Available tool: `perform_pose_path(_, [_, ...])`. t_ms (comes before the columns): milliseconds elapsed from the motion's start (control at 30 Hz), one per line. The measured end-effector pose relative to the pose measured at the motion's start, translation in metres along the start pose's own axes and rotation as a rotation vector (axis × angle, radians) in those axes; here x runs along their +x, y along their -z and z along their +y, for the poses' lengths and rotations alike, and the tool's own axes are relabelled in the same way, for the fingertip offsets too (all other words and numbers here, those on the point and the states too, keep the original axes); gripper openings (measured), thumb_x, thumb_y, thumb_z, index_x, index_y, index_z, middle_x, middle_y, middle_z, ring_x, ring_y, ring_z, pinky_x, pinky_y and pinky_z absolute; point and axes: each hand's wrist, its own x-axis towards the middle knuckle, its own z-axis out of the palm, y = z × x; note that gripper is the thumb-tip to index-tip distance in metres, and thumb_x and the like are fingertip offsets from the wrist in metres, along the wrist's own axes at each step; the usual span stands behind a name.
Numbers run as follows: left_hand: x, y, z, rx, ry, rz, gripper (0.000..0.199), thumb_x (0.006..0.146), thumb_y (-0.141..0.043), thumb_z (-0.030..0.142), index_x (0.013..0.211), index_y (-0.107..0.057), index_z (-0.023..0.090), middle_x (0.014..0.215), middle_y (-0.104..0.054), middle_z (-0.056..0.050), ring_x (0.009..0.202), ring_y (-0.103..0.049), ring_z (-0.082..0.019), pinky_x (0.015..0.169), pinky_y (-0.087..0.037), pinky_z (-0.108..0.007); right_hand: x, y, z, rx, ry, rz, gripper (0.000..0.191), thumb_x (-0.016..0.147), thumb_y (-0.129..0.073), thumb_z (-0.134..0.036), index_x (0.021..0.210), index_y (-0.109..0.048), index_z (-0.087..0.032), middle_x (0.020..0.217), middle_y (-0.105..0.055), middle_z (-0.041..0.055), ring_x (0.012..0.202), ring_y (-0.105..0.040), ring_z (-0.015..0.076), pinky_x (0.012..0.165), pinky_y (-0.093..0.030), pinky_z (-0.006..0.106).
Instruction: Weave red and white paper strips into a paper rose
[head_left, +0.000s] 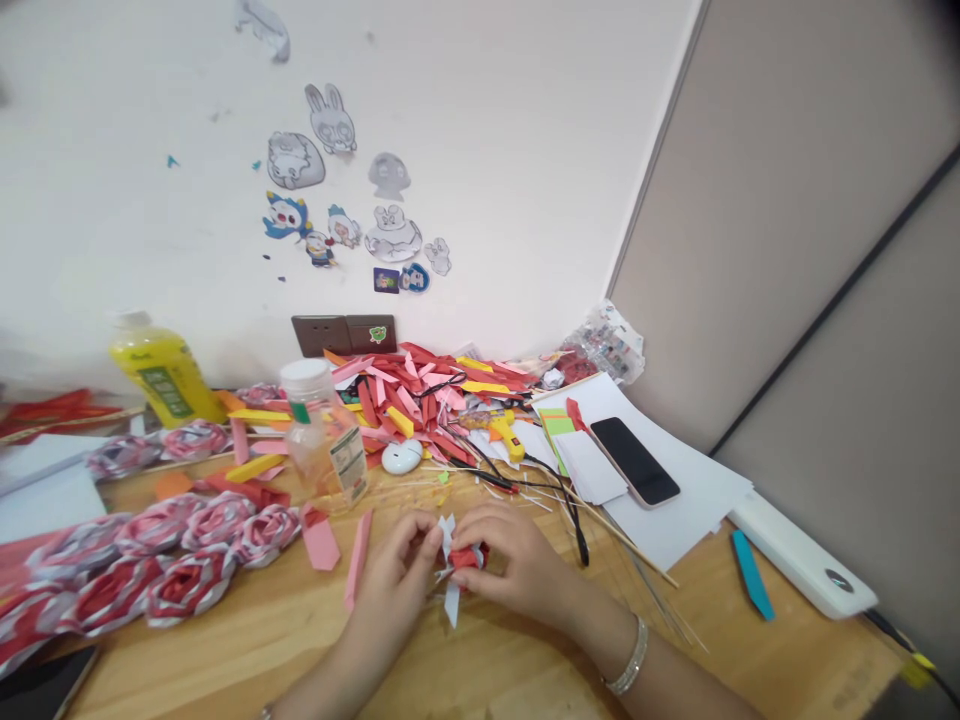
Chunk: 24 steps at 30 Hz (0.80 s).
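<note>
Between my hands, just above the wooden table, is a small red and white folded paper flower (466,558). White paper strip ends (451,606) stick out of it toward me and away from me. My left hand (397,570) pinches its white left side with thumb and fingers. From the right, my right hand (517,570) curls round the red part, with fingers on top and thumb below; its grip hides some of the folds. Left of my left hand lie pink folded paper strips (358,558). Farther left are rows of finished-looking red and white paper roses (191,585).
A heap of folded paper strips (420,385) lies by the wall, with a yellow glue gun (506,437) and cable. Nearby stand a clear jar (326,450) and yellow bottle (161,375). A phone (635,460), thin sticks (622,535) and a white device (802,555) lie right.
</note>
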Motion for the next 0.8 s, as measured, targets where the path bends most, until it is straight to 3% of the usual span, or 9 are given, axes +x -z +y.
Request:
perform_pose_path(233, [0.004, 0.002, 0.008, -0.078, 0.1, 0.002, 0.039, 0.074, -0.056, 0.057, 0.065, -0.055, 0.019, 0.061, -0.056, 0.002, 0.061, -0.055, -0.016, 0.058, -0.048, -0.026, -0.001, 0.0, 0.002, -0.053, 0.018, -0.029, 0.017, 0.086, -0.058, -0.037, 0.086, -0.061, -0.02, 0.086, -0.067, 0.0052, 0.084, -0.06, 0.0176, 0.079, -0.047, 0.032])
perform_pose_path(467, [0.009, 0.002, 0.006, -0.284, 0.337, -0.043, 0.039, 0.061, -0.07, 0.052, 0.075, -0.062, 0.017, 0.067, -0.062, 0.001, 0.06, -0.058, -0.015, 0.055, -0.047, -0.025, -0.002, -0.003, -0.003, -0.13, 0.152, -0.103, 0.013, 0.09, -0.052, -0.028, 0.1, -0.058, -0.02, 0.098, -0.065, 0.0082, 0.096, -0.057, 0.0187, 0.087, -0.045, 0.035])
perform_pose_path(633, [0.008, 0.001, 0.002, -0.329, 0.339, -0.047, 0.037, 0.059, -0.073, 0.049, 0.074, -0.064, 0.016, 0.069, -0.065, 0.0, 0.064, -0.06, -0.016, 0.058, -0.048, -0.026, -0.001, 0.003, -0.008, -0.04, -0.009, 0.047, 0.04, 0.086, -0.05, -0.055, 0.099, -0.058, -0.019, 0.095, -0.062, 0.0082, 0.09, -0.056, 0.0202, 0.081, -0.044, 0.035])
perform_pose_path(800, [0.008, 0.002, 0.007, -0.295, 0.262, 0.002, 0.036, 0.06, -0.073, 0.049, 0.074, -0.064, 0.017, 0.071, -0.065, 0.0, 0.071, -0.06, -0.017, 0.066, -0.048, -0.027, -0.002, 0.003, -0.009, -0.03, -0.09, -0.021, 0.038, 0.09, -0.046, -0.05, 0.106, -0.06, -0.019, 0.098, -0.062, 0.0085, 0.093, -0.055, 0.0203, 0.084, -0.043, 0.035])
